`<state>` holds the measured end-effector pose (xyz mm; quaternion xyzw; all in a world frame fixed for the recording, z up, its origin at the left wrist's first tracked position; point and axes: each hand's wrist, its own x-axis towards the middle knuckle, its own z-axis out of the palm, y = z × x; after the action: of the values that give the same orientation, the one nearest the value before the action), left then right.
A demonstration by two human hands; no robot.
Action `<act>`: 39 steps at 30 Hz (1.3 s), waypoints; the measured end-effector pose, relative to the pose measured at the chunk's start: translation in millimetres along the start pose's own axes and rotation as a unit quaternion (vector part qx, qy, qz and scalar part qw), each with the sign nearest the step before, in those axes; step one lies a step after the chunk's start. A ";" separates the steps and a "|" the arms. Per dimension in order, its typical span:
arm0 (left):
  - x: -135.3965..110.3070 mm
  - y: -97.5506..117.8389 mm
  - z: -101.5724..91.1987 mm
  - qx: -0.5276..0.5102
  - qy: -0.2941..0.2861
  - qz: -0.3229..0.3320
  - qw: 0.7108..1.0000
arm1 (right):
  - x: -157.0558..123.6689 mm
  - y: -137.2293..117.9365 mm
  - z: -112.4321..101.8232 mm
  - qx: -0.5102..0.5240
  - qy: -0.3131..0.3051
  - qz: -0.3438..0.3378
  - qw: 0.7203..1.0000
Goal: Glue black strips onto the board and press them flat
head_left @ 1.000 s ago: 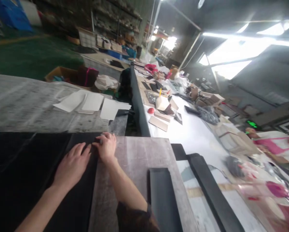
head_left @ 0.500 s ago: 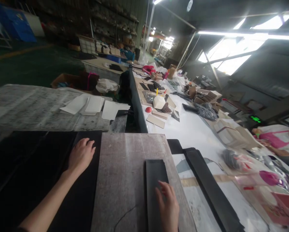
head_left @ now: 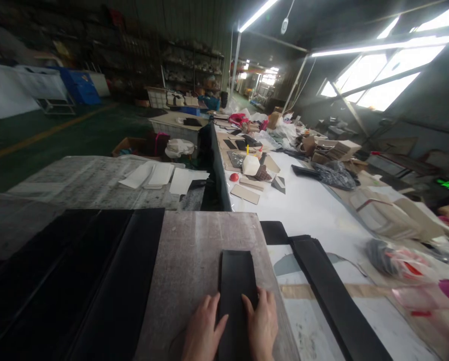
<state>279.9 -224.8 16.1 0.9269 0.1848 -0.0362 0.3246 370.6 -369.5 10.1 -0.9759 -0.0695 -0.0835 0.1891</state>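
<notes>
Head view, left hand (head_left: 202, 332), right hand (head_left: 262, 327), fingers (head_left: 247, 307) outstretched flat on black strip (head_left: 236, 271)

The left hand (head_left: 204, 332) and right hand (head_left: 262, 326) lie palm down, side by side, fingers stretched forward and slightly spread.

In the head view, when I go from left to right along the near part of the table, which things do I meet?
wide black sheets → left hand → narrow black strip → right hand → long stack of black strips
</notes>
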 end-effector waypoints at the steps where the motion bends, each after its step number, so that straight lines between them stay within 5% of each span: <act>1: -3.0 3.7 6.9 0.026 0.003 -0.007 1.000 | -1.6 0.4 0.6 -0.001 0.007 -0.007 1.000; 27: -14.6 -6.3 34.2 0.089 0.129 0.059 0.986 | -10.0 7.8 13.0 0.020 0.065 -0.069 0.995; 39: -14.0 -4.4 32.8 0.090 0.138 0.058 0.985 | -13.1 7.6 13.6 -0.017 0.061 -0.076 0.995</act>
<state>267.1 -246.2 -9.7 0.9575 0.1696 0.0947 0.2131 361.0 -372.6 -7.6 -0.9639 -0.1305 -0.1583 0.1697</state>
